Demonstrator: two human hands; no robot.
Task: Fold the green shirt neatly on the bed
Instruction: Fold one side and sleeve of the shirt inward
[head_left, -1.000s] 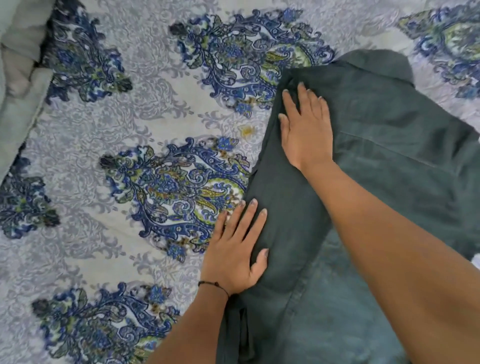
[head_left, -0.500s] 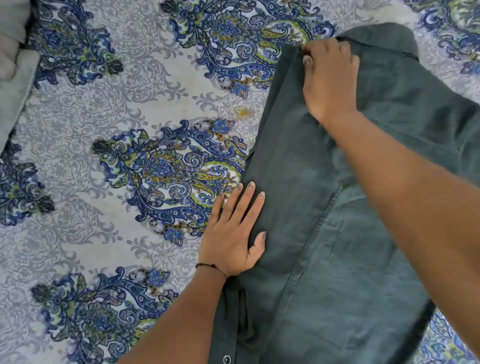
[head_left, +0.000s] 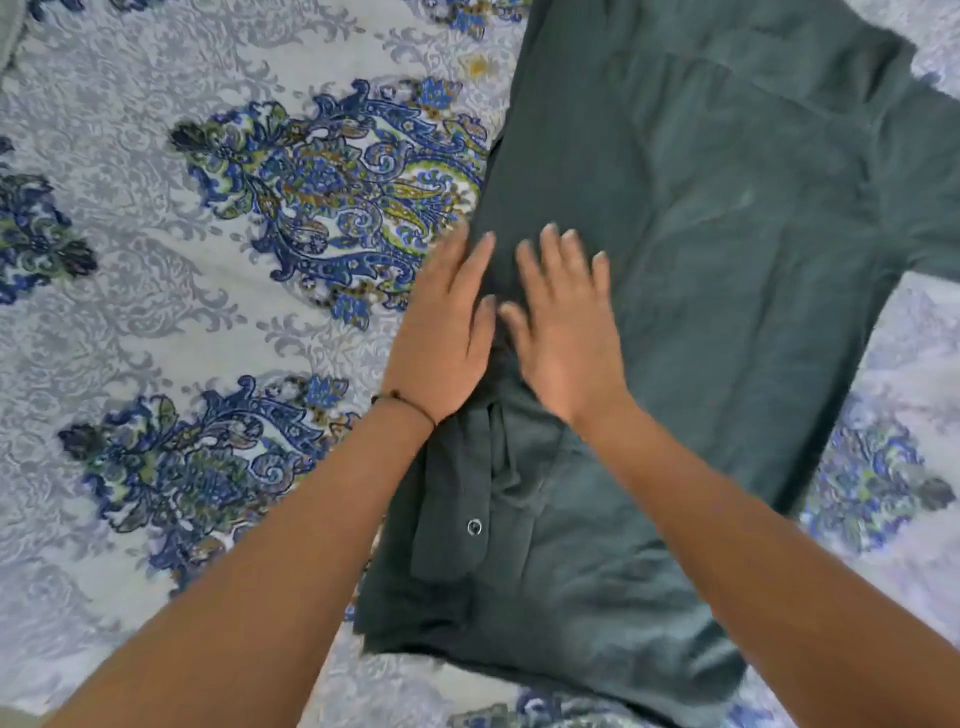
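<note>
I see left hand (head_left: 447, 332) and right hand (head_left: 563, 332) flat, fingers wide toward twelve o'clock, pressing green shirt (head_left: 701, 291) on bed (head_left: 156, 312).

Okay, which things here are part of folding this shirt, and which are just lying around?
Part of the job: green shirt; left hand and right hand, both flat on it; patterned bedspread underneath.
Just there: black cord on the left wrist; sliver of grey fabric at the top left corner.

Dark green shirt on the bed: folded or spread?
Partly folded. Dark green shirt: edge under left hand folded in, opposite sleeve spread on floral bedsheet.
</note>
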